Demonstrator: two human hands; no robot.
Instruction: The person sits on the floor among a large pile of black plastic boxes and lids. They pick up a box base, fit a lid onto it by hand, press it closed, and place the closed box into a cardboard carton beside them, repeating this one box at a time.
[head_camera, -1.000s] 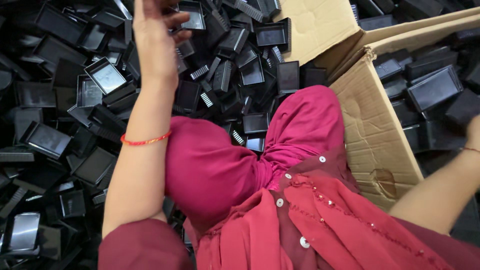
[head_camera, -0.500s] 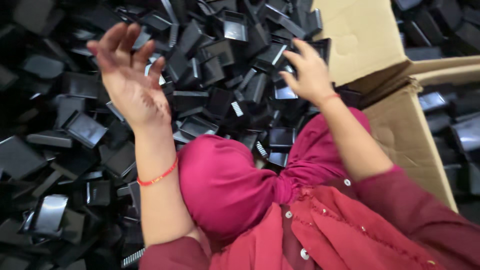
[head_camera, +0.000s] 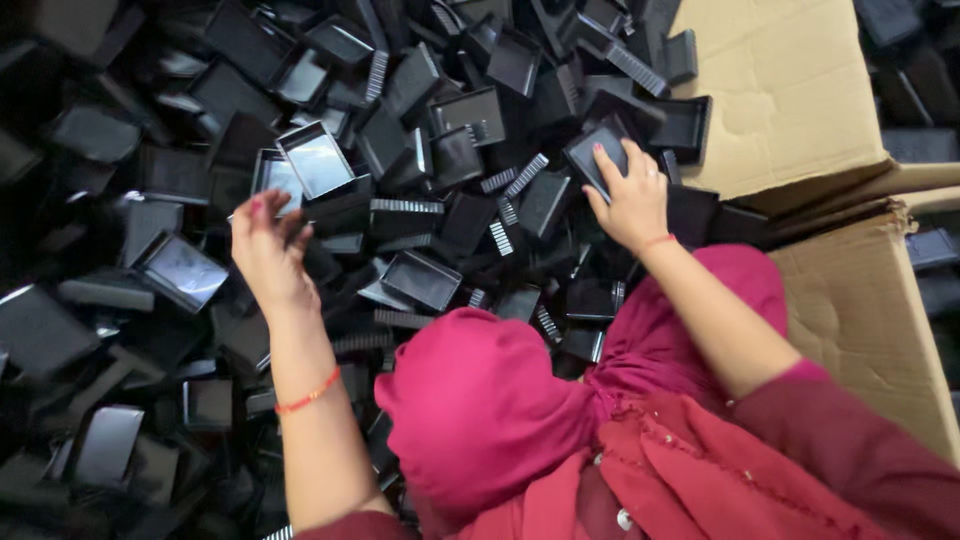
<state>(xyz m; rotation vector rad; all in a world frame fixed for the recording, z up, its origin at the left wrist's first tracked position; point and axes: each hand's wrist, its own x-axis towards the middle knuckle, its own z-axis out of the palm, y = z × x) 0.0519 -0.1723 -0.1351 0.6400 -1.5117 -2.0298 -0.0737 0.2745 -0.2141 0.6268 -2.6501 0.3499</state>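
- Two bare hands work over a deep heap of black plastic trays (head_camera: 420, 278).
- Right hand (head_camera: 628, 200): fingers are curled over the top of one black tray (head_camera: 598, 150) and press on it where it lies on the heap, beside the flap of the cardboard box (head_camera: 790, 110). Whether the thumb has hooked under the rim cannot be told.
- Left hand (head_camera: 268, 250): raised above the heap, fingers loosely spread and half bent, holding nothing. The nearest piece is a shallow tray (head_camera: 315, 160) with a glossy floor, lying face up just beyond the fingertips.
- Handling, judged from shape: each tray appears thin-walled, rigid and light. The glossy floor is likely slippery; the ribbed edge offers better purchase.
- Recommended hold: pinch across one side wall, thumb inside and fingers outside.
- Surroundings: trays lie tilted and interlocked, so one lifted piece may drag its neighbours. A red thread bracelet (head_camera: 308, 392) circles the left wrist.
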